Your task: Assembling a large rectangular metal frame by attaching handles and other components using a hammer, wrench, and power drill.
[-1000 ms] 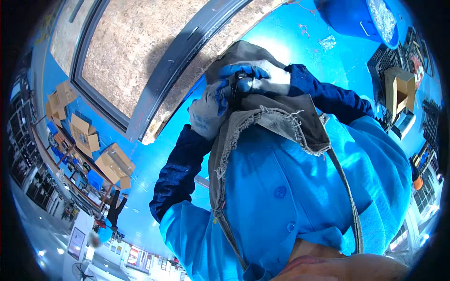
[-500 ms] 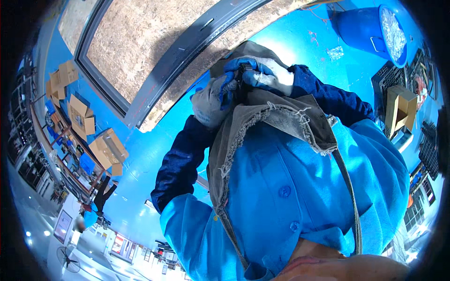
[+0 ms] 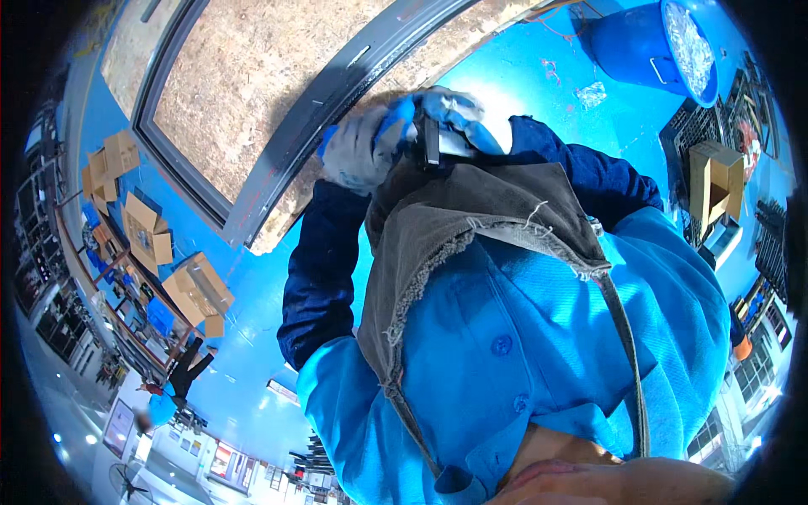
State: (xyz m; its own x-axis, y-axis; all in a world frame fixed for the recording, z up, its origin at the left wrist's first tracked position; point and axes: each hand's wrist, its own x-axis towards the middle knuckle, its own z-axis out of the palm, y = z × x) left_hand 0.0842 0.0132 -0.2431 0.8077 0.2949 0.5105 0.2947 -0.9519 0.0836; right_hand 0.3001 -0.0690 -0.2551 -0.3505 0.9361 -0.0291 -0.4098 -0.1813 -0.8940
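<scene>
Both my hands wear grey-and-blue work gloves and are close together beside the near edge of a dark grey frame (image 3: 290, 139). Between them is a small black bar-shaped piece (image 3: 432, 143), its far end covered by the gloves; its exact kind cannot be made out. My right hand (image 3: 463, 122) closes around its right side. My left hand (image 3: 366, 147) curls its fingers against the left side of the piece. A worn grey apron (image 3: 471, 198) hangs just below the hands, its frayed edge bunched up.
The frame lies on a speckled board (image 3: 244, 76). A blue barrel (image 3: 631, 50) holding clear wrapping stands far right, near a black crate (image 3: 686, 135) and a cardboard box (image 3: 715, 181). Open cartons (image 3: 198, 290) line the left. Another person (image 3: 168, 400) is in the distance at lower left.
My left hand has shifted up and left toward the frame. The black piece now shows more plainly between the gloves, and the apron's upper part has spread out below them.
</scene>
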